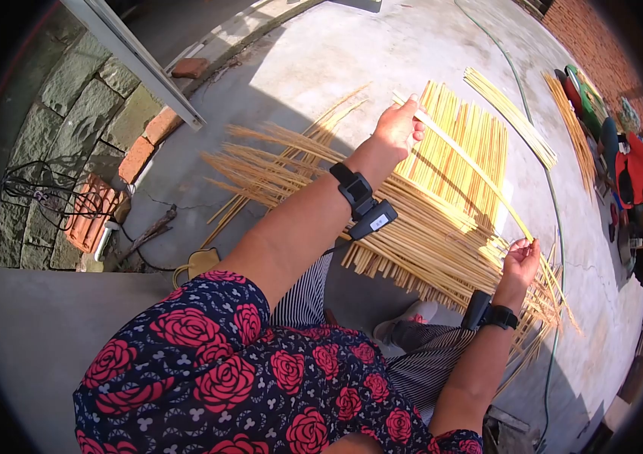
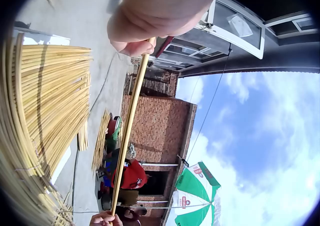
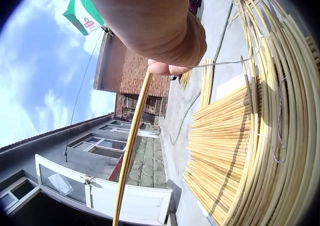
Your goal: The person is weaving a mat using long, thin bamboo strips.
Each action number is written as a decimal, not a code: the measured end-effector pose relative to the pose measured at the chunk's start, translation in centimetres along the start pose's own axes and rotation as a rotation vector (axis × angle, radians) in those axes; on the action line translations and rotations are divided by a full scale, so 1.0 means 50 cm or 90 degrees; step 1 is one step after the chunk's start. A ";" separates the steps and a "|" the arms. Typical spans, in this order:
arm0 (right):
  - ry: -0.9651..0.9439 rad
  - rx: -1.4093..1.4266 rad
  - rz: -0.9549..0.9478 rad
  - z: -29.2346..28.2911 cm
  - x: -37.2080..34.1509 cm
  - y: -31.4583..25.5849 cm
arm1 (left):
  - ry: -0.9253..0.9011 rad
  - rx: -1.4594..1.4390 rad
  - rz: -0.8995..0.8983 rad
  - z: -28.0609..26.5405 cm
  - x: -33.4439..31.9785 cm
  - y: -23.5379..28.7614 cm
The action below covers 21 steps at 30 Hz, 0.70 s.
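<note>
A long, pale yellow stalk (image 1: 473, 163) stretches between both hands above the laid-out stalks. My left hand (image 1: 397, 130) grips it near one end, fingers curled round it. At the other end my right hand (image 1: 522, 261) pinches it between thumb and fingers. Below lies a flat row of yellow stalks (image 1: 458, 151) side by side. Across its near edge runs a thick layer of stalks (image 1: 412, 216) with frayed tips at the left. In the right wrist view, a thin string (image 3: 227, 63) runs from by the right hand to the stalks, and a purplish cord (image 3: 280, 136) crosses them.
Beyond the row lie a smaller bundle (image 1: 510, 113) and a hose (image 1: 552, 189) on the concrete. A person in a red top (image 1: 637, 170) is at the far right. Bricks (image 1: 136, 159) and a tangled cable (image 1: 30, 189) are at the left. The wearer's shoe (image 1: 412, 314) shows beneath.
</note>
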State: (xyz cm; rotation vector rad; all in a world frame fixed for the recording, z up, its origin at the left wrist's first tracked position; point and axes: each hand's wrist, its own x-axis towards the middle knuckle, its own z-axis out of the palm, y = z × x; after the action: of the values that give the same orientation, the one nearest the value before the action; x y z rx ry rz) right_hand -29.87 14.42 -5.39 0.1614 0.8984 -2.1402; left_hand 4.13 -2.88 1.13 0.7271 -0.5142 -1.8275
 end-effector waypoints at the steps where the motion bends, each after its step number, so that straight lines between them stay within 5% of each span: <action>1: -0.006 -0.004 0.000 0.003 -0.004 0.000 | 0.005 0.000 -0.002 0.001 -0.001 0.002; 21: -0.005 -0.006 0.000 0.013 -0.016 -0.004 | 0.039 -0.004 -0.018 0.004 -0.017 0.033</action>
State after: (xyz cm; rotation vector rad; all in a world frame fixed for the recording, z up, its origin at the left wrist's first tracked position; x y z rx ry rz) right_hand -29.37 14.61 -4.50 0.1488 0.9039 -2.1346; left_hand 5.31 -2.65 2.57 0.7873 -0.4597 -1.8263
